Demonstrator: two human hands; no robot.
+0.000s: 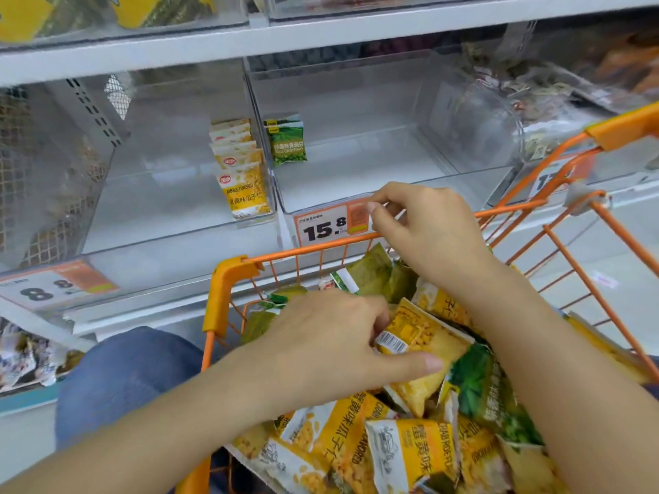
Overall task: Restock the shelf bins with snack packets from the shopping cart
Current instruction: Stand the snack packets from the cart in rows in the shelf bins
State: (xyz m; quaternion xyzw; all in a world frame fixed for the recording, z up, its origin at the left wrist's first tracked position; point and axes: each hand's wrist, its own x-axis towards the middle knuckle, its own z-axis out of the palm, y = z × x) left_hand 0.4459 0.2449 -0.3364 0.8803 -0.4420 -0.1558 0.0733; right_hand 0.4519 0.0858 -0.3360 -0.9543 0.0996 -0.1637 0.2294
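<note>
The orange shopping cart (228, 279) holds a heap of yellow packets (410, 454) and green packets (478, 379). My left hand (331, 344) reaches into the heap and pinches one yellow packet (428, 336) between fingers and thumb. My right hand (424, 226) hovers over the cart's front rim with fingers loosely curled and nothing in it. On the shelf, the left clear bin (171, 222) has a short row of yellow packets (240, 172) standing along its right wall. The middle clear bin (374, 172) holds green packets (287, 142) at its back left.
Price tags reading 15.8 (322, 226) and 8.8 (46, 288) hang on the bin fronts. Another bin (570, 90) with mixed snacks is to the right, behind the cart's handle. My knee in blue jeans (124, 372) is left of the cart. More packets (21, 358) lie on the lower shelf.
</note>
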